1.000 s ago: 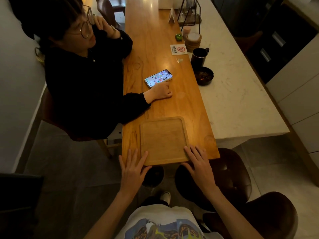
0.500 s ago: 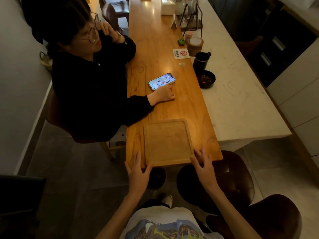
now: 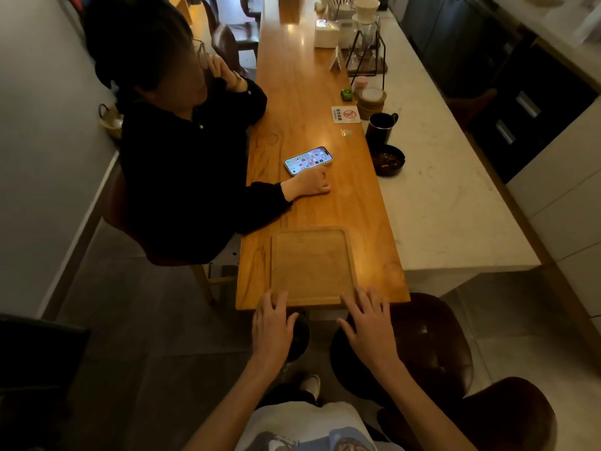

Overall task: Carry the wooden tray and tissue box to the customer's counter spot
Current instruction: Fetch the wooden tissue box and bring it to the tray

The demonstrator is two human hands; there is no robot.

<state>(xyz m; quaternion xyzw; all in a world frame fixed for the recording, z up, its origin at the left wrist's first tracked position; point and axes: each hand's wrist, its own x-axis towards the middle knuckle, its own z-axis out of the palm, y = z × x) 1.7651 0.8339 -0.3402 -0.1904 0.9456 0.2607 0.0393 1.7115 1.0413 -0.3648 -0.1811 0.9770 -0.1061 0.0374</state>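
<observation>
At the left a seated customer [image 3: 182, 157] in a dark top rests one hand beside a lit phone [image 3: 308, 160] lying on the wooden counter [image 3: 312, 102]. The phone's screen shows rows of app icons too small to read.

The wooden tray [image 3: 311, 265] lies flat at the near end of the counter, its near rim level with the counter's edge. It is a rounded rectangle, long axis running near to far along the counter, short sides facing near and far.

The left hand [image 3: 271, 323] reaches for the tray's near left corner, fingers spread and loose, tips on or just over the rim; whether they press it I cannot tell. The right hand [image 3: 369, 323] is at the near right corner, fingers also spread, holding nothing.

Farther along, a white card [image 3: 346, 114] bears a red prohibition circle with small illegible writing. Right of it stand a dark mug [image 3: 381, 126] and a dark bowl [image 3: 388, 159]. The white tissue box [image 3: 326, 34] sits far up the counter, well apart from the tray.
</observation>
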